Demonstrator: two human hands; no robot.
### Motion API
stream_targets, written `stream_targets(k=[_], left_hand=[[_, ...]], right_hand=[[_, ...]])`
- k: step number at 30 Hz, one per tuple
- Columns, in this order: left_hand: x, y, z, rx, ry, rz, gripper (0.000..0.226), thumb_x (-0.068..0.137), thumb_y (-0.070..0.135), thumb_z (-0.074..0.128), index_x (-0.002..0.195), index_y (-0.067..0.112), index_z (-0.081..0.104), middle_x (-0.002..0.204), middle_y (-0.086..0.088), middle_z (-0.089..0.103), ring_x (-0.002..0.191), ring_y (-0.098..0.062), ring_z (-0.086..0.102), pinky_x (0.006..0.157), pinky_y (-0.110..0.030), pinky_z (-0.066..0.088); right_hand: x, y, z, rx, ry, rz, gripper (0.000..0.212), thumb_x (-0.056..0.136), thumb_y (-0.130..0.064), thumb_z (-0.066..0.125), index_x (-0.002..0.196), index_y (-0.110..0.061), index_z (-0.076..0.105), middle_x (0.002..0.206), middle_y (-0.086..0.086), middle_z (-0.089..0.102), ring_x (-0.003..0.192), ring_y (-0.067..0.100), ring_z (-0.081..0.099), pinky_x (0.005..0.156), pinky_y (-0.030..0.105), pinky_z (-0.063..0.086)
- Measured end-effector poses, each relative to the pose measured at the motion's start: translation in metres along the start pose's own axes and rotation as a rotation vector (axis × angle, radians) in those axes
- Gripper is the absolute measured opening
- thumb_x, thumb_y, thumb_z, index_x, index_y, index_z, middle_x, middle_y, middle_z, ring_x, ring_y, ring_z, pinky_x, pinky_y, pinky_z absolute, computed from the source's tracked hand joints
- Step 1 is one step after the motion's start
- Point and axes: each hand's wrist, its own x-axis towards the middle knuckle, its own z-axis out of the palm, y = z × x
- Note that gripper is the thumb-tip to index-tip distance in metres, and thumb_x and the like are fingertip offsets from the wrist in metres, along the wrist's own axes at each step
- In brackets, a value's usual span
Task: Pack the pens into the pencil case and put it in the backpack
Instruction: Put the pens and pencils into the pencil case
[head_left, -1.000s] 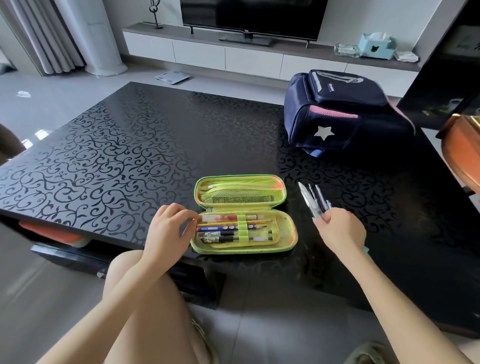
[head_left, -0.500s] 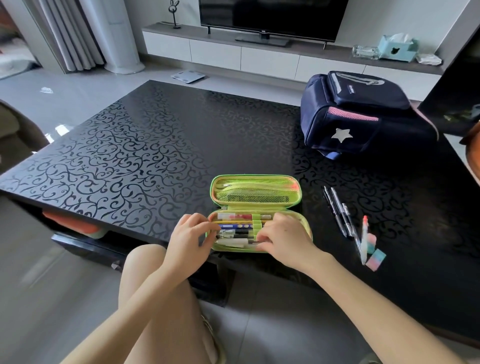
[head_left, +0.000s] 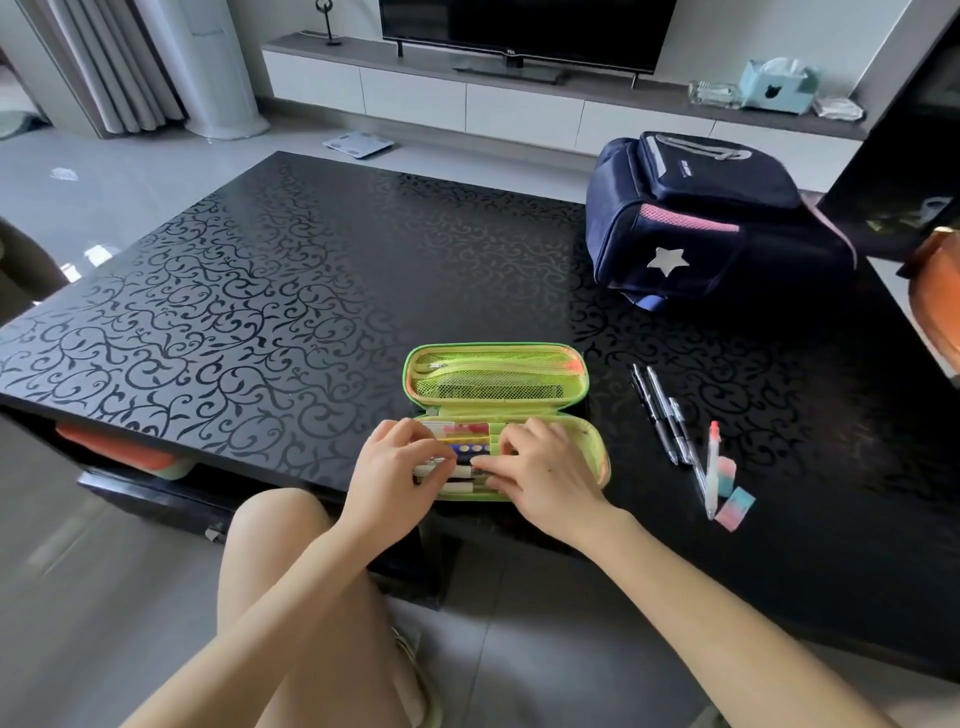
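Head view, reading left to right: we see the left hand (head_left: 392, 467) resting on the near half of the green pencil case (head_left: 496, 382), fingers curled over the pens already sitting under its elastic band; whether it pinches one pen or merely presses on them we cannot tell. Just beside it the right hand (head_left: 545, 470) lies on the same tray, fingers bent down onto the pens, grip likewise unclear. We note the case lies open flat at the near edge of the table (head_left: 234, 291), mesh lid half turned away from us. To the right, apart from the case, loose pens (head_left: 670, 415) lie together on the tabletop, dark ones plus a pale one with a red tip, with two pastel erasers (head_left: 730, 493) just beside them. We judge packing as partly done: several pens are seated, the loose group is not yet in, the case is unzipped, and the navy backpack (head_left: 711, 218) sits further back on the right, seemingly closed, nothing placed in it. For surface we record glossy black with a scroll pattern, reflective. For room: curtains at far left, pale tiled floor, a low white cabinet with a television (head_left: 524, 28) behind, a tissue box (head_left: 774, 88) at right.
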Motion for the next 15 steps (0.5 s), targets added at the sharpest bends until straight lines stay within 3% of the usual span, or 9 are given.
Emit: stream_targets(k=[2, 4, 6, 8, 11, 15], left_hand=[[0.005, 0.002, 0.002, 0.003, 0.021, 0.008, 0.016, 0.079, 0.030, 0.061, 0.080, 0.020, 0.073, 0.081, 0.003, 0.062, 0.081, -0.021, 0.053, 0.072, -0.027, 0.042], [0.013, 0.008, 0.005, 0.008, 0.053, 0.022, 0.010, 0.077, 0.023, 0.064, 0.079, 0.018, 0.073, 0.081, 0.002, 0.063, 0.079, -0.022, 0.054, 0.071, -0.028, 0.042], [0.021, 0.014, 0.009, -0.003, 0.074, 0.034, 0.006, 0.076, 0.016, 0.068, 0.079, 0.017, 0.073, 0.079, 0.001, 0.063, 0.076, -0.023, 0.055, 0.069, -0.027, 0.040], [0.033, 0.028, 0.016, -0.022, 0.060, 0.025, 0.005, 0.077, 0.014, 0.068, 0.079, 0.016, 0.072, 0.076, 0.002, 0.062, 0.075, -0.024, 0.055, 0.066, -0.030, 0.042], [0.056, 0.064, 0.036, -0.042, -0.030, 0.034, 0.010, 0.083, 0.017, 0.062, 0.083, 0.013, 0.071, 0.079, -0.002, 0.064, 0.079, -0.026, 0.054, 0.068, -0.035, 0.046], [0.092, 0.119, 0.077, 0.026, -0.217, 0.030, 0.025, 0.092, 0.028, 0.052, 0.088, 0.009, 0.068, 0.086, -0.007, 0.063, 0.086, -0.026, 0.055, 0.068, -0.032, 0.041]], right_hand=[[-0.005, 0.000, 0.001, -0.047, 0.039, -0.038, 0.028, 0.082, -0.030, 0.067, 0.110, -0.030, 0.068, 0.082, -0.001, 0.058, 0.074, 0.022, 0.053, 0.062, 0.033, 0.039], [-0.016, 0.009, -0.005, -0.054, 0.097, 0.038, 0.034, 0.088, -0.033, 0.050, 0.119, -0.027, 0.063, 0.090, -0.003, 0.063, 0.080, 0.020, 0.055, 0.068, 0.034, 0.043], [-0.032, 0.028, -0.014, -0.013, 0.251, 0.300, 0.035, 0.088, -0.030, 0.043, 0.110, -0.019, 0.067, 0.089, -0.002, 0.067, 0.080, 0.022, 0.058, 0.069, 0.035, 0.047], [-0.050, 0.059, -0.026, -0.047, 0.350, 0.658, 0.027, 0.087, -0.026, 0.048, 0.094, -0.013, 0.071, 0.081, 0.003, 0.069, 0.077, 0.028, 0.060, 0.072, 0.038, 0.049], [-0.073, 0.099, -0.042, -0.169, 0.148, 1.024, 0.019, 0.086, -0.025, 0.062, 0.090, -0.009, 0.070, 0.083, 0.010, 0.069, 0.083, 0.033, 0.059, 0.071, 0.036, 0.043], [-0.080, 0.114, -0.048, -0.261, -0.037, 1.175, 0.038, 0.084, -0.049, 0.059, 0.087, -0.013, 0.067, 0.090, 0.005, 0.069, 0.089, 0.026, 0.060, 0.069, 0.032, 0.043]])
